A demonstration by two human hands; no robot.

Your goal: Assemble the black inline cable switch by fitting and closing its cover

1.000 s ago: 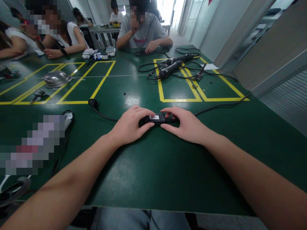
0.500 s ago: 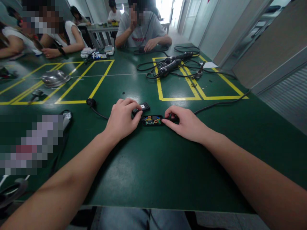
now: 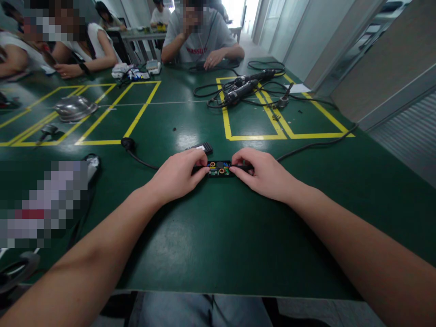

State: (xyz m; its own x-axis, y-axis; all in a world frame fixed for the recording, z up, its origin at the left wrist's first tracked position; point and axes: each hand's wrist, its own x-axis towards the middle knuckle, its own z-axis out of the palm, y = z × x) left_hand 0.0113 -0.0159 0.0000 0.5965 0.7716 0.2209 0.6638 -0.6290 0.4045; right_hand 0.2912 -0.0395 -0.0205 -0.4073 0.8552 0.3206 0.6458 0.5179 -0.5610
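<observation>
An open black case (image 3: 220,169) with a green circuit board and copper coils lies on the green table (image 3: 190,240). At its left end, the fingers of my left hand (image 3: 182,175) pinch the black cable. My right hand (image 3: 264,175) closes its fingers on the cable at the right end. Behind my left hand rests a ribbed black cover (image 3: 205,147) with a white label, partly hidden. The left cable runs to a round black plug (image 3: 128,144).
Black electric screwdrivers (image 3: 241,91) with looped cords lie at the back right. A metal bowl-like part (image 3: 75,109) and a small metal piece (image 3: 48,131) sit at the left. Across the table, a person (image 3: 204,41) sits with an arm resting on it.
My left hand has shifted right and down from beside the ribbed cover to the case's left end, its fingers now closed on the cable. My right hand stays nearly in place.
</observation>
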